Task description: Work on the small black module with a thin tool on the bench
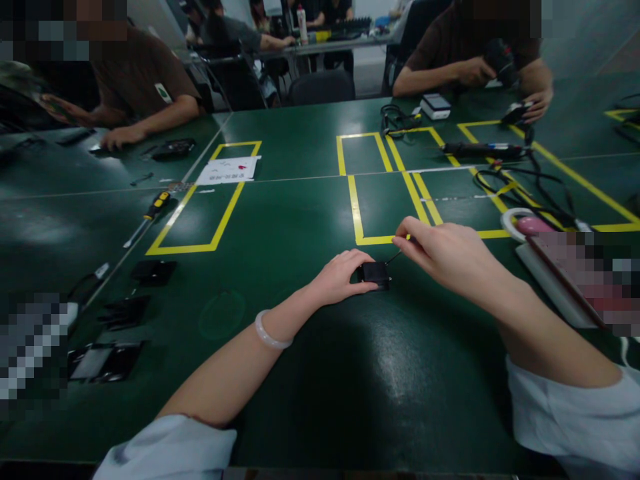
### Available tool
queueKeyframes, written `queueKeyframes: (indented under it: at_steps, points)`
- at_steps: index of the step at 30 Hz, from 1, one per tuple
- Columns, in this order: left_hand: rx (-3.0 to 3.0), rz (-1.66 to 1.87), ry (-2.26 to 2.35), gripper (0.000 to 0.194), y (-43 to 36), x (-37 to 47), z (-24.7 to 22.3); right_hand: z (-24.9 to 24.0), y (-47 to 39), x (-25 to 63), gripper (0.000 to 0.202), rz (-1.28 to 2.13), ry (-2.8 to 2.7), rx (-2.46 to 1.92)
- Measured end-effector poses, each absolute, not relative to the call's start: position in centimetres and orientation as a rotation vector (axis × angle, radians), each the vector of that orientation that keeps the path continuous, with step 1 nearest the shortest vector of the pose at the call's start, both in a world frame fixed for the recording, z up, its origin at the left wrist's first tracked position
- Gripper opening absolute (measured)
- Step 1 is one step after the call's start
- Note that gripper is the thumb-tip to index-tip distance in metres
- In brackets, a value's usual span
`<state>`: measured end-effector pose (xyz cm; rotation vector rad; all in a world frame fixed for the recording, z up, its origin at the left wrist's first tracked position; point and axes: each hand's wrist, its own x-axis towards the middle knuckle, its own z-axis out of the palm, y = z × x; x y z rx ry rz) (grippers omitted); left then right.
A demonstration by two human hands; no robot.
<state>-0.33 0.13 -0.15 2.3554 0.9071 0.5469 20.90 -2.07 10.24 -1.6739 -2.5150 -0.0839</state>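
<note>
My left hand (345, 277), with a pale bracelet (273, 331) on its wrist, grips a small black box-shaped part (375, 273) between thumb and fingers on the green table (310, 387). Small bright metal bits show at the part's right side. My right hand (440, 247) is pinched on a thin dark-shafted tool (395, 257). The shaft slants down and left to the black part's upper right corner; whether its tip touches cannot be made out. The fingers hide the tool's upper end, so its kind does not show.
Several black parts (120, 311) lie at left, beyond them a yellow-black screwdriver (157, 205) and a white labelled sheet (229, 170). Yellow tape (356, 210) marks rectangles. Cables (540, 180), a white tape roll (511, 223) and a brown-edged case (565, 277) sit right. Two people work opposite, one holding a power drill (501, 63).
</note>
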Motion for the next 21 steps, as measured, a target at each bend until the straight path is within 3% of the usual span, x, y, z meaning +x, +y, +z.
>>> queueKeyframes:
  at_steps: [21]
  points:
    - [2.345, 0.550, 0.899, 0.040, 0.05, -0.25, 0.07, 10.68, -2.34, 20.73, 0.022, 0.018, -2.496, -1.611]
